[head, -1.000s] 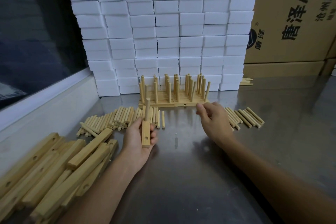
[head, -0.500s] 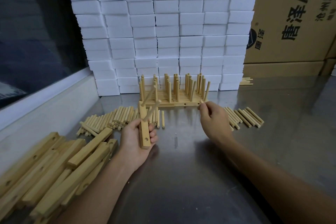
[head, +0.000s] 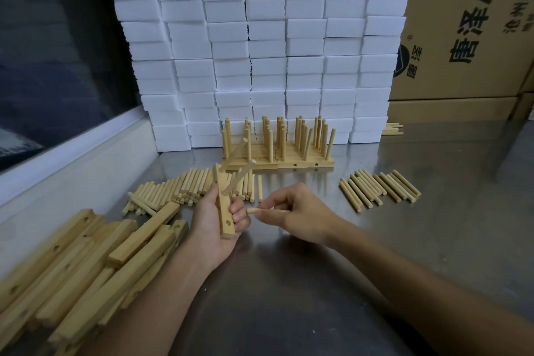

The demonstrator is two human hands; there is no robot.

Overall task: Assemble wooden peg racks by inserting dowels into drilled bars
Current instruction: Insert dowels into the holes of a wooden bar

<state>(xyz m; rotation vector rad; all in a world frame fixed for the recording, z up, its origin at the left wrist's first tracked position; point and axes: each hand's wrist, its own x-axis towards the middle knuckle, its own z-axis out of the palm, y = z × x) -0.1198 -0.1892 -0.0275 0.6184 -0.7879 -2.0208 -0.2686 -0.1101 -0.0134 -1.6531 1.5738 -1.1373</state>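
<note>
My left hand grips a short drilled wooden bar, held on end with two dowels sticking out of its upper part toward the right. An empty hole shows near the bar's lower end. My right hand pinches a single dowel lying level, its tip pointing left and close to the left hand's fingers. Finished peg racks stand in a row behind. Loose dowels lie in a left pile and a right pile.
A heap of drilled bars lies at the near left on the steel table. A wall of white foam blocks rises behind the racks, with cardboard boxes to its right. A window ledge borders the left.
My right hand has come back from near the racks toward me, now holding a dowel by the bar. The bar in my left hand has tilted and stays in the same place.
</note>
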